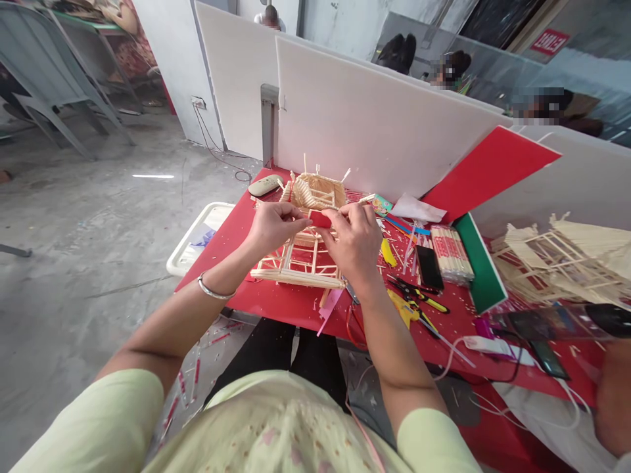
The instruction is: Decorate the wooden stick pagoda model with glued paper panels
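Above a model built of thin pale wooden sticks [296, 276], both hands are raised close together. A small flat red piece [320, 219], card or paper by its look, spans the gap between them. My left hand [276, 230], with a silver bangle on its wrist, pinches its left end. At the other end, the fingers and thumb of my right hand [353, 240] are closed on it. Just behind the hands stands a second stick structure [318, 190] with a rounded body. My right hand and the red piece hide part of the models.
Pliers [424, 295], a yellow glue gun [401, 307], a phone [430, 268] and a pack of sticks [451, 253] lie on the red table [236, 289] to the right. White boards [365, 118] stand behind. A co-worker's arm [614, 394] shows at far right.
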Available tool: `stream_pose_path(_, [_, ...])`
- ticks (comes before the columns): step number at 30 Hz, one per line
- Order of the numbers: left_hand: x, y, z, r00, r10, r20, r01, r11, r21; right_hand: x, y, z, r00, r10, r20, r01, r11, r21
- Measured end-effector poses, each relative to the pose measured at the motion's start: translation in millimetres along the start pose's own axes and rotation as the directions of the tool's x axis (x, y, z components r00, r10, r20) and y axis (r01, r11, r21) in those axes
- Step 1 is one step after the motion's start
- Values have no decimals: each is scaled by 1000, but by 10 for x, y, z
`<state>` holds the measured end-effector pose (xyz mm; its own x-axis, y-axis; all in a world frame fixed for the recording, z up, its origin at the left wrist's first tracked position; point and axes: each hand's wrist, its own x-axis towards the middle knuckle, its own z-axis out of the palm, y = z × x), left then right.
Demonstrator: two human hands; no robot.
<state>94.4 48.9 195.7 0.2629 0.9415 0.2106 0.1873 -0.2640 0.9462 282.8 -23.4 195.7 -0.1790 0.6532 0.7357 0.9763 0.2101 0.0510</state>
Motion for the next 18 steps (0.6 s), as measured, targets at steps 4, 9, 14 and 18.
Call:
stream_pose_path(4, [6,-29,-4,1000,2,6,-2,1000,6,-18,20,11,1000,23,-4,-23,999,46])
stream_pose_path(9, [7,-34,-8,1000,-7,19,7,1000,17,-57,65,10,999,36,-30,-33,995,94])
stream_pose_path(14, [12,-34,-4,1000,-9,10,9,1000,6,-86,77,-16,996,55,-67,-47,993,105])
stream_pose_path(18, [14,-50,2,1000,-8,10,8,1000,-1,-115,76,-12,995,63,-78,-57,996,74])
